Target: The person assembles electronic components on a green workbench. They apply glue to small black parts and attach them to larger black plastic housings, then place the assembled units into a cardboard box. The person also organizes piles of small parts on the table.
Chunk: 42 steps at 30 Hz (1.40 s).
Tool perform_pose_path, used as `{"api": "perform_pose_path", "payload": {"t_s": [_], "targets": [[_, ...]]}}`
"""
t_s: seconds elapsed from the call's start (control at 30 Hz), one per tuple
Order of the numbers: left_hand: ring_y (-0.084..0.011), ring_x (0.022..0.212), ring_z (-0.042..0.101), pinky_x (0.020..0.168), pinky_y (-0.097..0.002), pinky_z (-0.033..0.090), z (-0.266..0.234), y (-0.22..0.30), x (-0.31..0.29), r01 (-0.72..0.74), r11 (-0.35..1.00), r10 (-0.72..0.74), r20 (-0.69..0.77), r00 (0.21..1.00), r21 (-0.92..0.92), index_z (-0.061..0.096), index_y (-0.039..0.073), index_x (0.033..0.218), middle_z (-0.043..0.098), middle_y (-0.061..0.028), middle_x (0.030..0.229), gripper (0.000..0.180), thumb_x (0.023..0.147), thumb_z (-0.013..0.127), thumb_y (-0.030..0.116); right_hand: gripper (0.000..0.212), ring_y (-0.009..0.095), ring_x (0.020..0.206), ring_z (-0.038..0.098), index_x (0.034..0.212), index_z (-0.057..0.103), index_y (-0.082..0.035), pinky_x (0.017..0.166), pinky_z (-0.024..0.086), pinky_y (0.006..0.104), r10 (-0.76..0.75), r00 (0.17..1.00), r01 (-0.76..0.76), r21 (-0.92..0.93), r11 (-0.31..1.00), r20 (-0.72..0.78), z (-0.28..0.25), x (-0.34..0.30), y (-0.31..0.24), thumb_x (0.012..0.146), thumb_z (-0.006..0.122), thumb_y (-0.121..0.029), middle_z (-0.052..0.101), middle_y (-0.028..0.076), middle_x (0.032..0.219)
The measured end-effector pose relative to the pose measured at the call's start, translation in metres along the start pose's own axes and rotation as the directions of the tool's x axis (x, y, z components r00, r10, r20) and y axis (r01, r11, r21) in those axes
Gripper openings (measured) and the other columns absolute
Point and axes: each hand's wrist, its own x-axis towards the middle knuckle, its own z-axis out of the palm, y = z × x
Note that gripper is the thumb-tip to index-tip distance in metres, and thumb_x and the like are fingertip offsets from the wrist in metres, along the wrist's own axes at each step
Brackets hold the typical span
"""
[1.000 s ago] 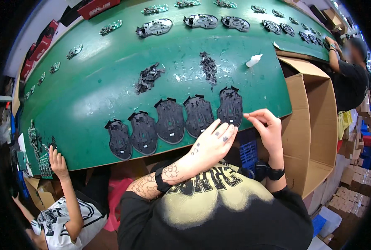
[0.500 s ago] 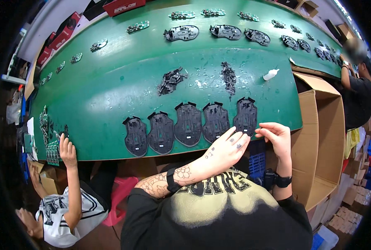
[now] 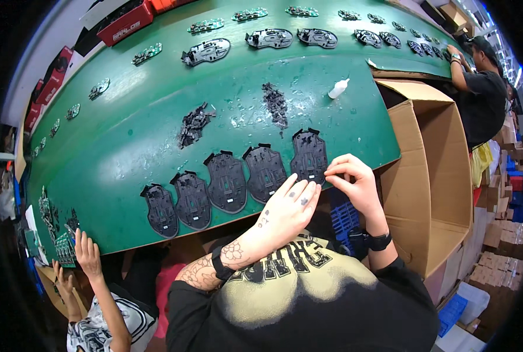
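Several black mouse-shaped plastic shells (image 3: pixel 227 182) lie in a row along the near edge of the green table. At the lower end of the rightmost shell (image 3: pixel 308 154), my left hand (image 3: pixel 290 205) reaches in with its fingers stretched out, palm down. Beside that shell's lower right edge is my right hand (image 3: pixel 355 183), thumb and forefinger pinched together. Whatever lies between those fingertips is too small to make out. Beyond the row are a pile of small black pieces (image 3: pixel 195 124) and a second, narrower pile (image 3: pixel 275 105).
A white bottle (image 3: pixel 338 88) stands near the table's right end, above an open cardboard box (image 3: pixel 411 176). Circuit boards (image 3: pixel 205 25) and black mouse parts (image 3: pixel 269 38) line the far table. One co-worker's hand (image 3: pixel 87 255) is at the left; another person (image 3: pixel 485 88) works far right.
The whole view has shifted, so the table and shells appear further left and lower. My hands stay at the rightmost shell in much the same pose. The left co-worker's hands have moved slightly.
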Motion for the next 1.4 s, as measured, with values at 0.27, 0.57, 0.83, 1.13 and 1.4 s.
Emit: {"api": "perform_pose_path", "payload": {"t_s": [0.27, 0.57, 0.83, 1.13, 1.4], "targets": [[-0.0279, 0.116, 0.059, 0.109, -0.0488, 0.044, -0.003, 0.001, 0.002, -0.006, 1.0, 0.006, 0.022, 1.0, 0.014, 0.062, -0.006, 0.125, 0.061, -0.0157, 0.12, 0.05, 0.078, 0.069, 0.012, 0.012, 0.017, 0.08, 0.063, 0.09, 0.074, -0.002, 0.07, 0.049, 0.0285, -0.052, 0.998, 0.05, -0.079, 0.996, -0.021, 0.008, 0.004, -0.004, 0.079, 0.076, -0.002, 0.068, 0.007, 0.091], [-0.0281, 0.118, 0.057, 0.109, -0.0493, 0.044, -0.004, 0.001, 0.001, 0.003, 1.0, -0.003, 0.031, 1.0, 0.01, 0.061, -0.005, 0.127, 0.06, -0.0161, 0.124, 0.053, 0.078, 0.07, 0.013, 0.01, 0.018, 0.082, 0.064, 0.088, 0.073, -0.001, 0.072, 0.05, 0.0296, -0.006, 0.997, -0.001, -0.1, 0.995, -0.072, 0.012, 0.006, -0.008, 0.079, 0.076, -0.001, 0.067, 0.008, 0.089], [-0.0279, 0.121, 0.056, 0.111, -0.0496, 0.042, -0.002, 0.0, -0.001, 0.01, 1.0, -0.009, 0.028, 1.0, -0.009, 0.06, -0.005, 0.13, 0.06, -0.0157, 0.126, 0.056, 0.078, 0.07, 0.014, 0.01, 0.004, 0.065, 0.051, 0.089, 0.075, -0.006, 0.05, 0.033, 0.0198, 0.002, 0.997, -0.007, -0.065, 0.998, -0.083, 0.009, 0.006, 0.002, 0.079, 0.076, -0.002, 0.067, 0.002, 0.09], [-0.0272, 0.122, 0.055, 0.11, -0.0491, 0.042, -0.003, 0.0, -0.003, 0.009, 1.0, -0.008, 0.038, 0.999, -0.007, 0.059, -0.006, 0.13, 0.059, -0.0156, 0.126, 0.057, 0.077, 0.069, 0.013, 0.01, 0.023, 0.077, 0.061, 0.087, 0.064, 0.001, 0.072, 0.05, 0.0329, 0.004, 1.0, -0.006, -0.21, 0.978, -0.01, 0.013, 0.013, -0.02, 0.08, 0.072, 0.001, 0.059, 0.011, 0.082], [-0.0265, 0.124, 0.054, 0.112, -0.0475, 0.039, -0.002, -0.003, -0.005, 0.004, 1.0, -0.004, 0.019, 1.0, -0.026, 0.059, -0.005, 0.13, 0.058, -0.0159, 0.128, 0.056, 0.078, 0.068, 0.015, 0.013, 0.026, 0.084, 0.063, 0.084, 0.066, -0.005, 0.076, 0.051, 0.0371, 0.033, 0.969, 0.105, -0.531, 0.841, 0.244, -0.001, 0.045, -0.04, 0.077, 0.076, -0.009, 0.062, 0.008, 0.082]]}}
